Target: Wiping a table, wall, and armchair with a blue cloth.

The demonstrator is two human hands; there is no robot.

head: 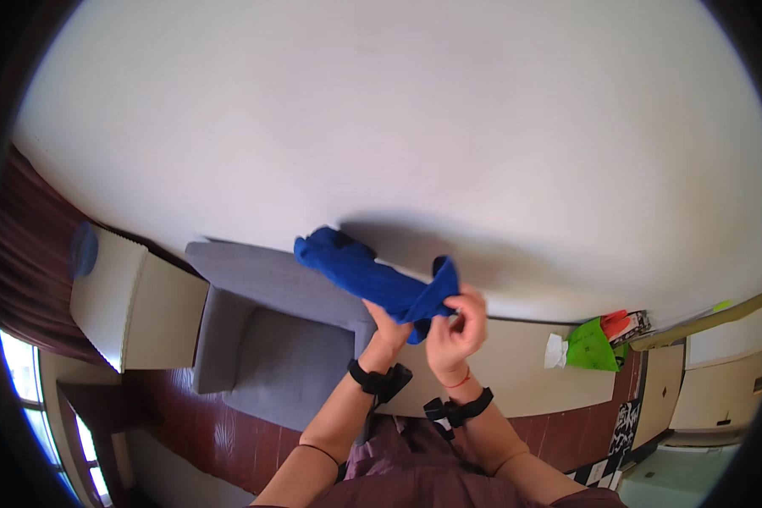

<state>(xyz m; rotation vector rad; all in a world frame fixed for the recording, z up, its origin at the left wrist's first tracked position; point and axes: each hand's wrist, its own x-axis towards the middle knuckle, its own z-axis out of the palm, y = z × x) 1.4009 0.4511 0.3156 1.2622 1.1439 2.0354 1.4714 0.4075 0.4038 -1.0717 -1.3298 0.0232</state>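
Note:
A blue cloth item (374,276), bunched and elongated, is held up in front of a pale wall. My left hand (388,327) supports it from below, with most of its fingers hidden behind the fabric. At the cloth's right end, my right hand (458,324) pinches the edge between thumb and fingers, beside a raised, curled flap. Both wrists wear black straps with small devices. What kind of garment or cloth it is, I cannot tell.
A grey upholstered armchair (286,349) stands below left, beside a pale covered cabinet (136,298). At the right, a beige surface (521,374) bears a green bag (590,346) and white paper (555,351). Dark curtains (38,254) hang far left.

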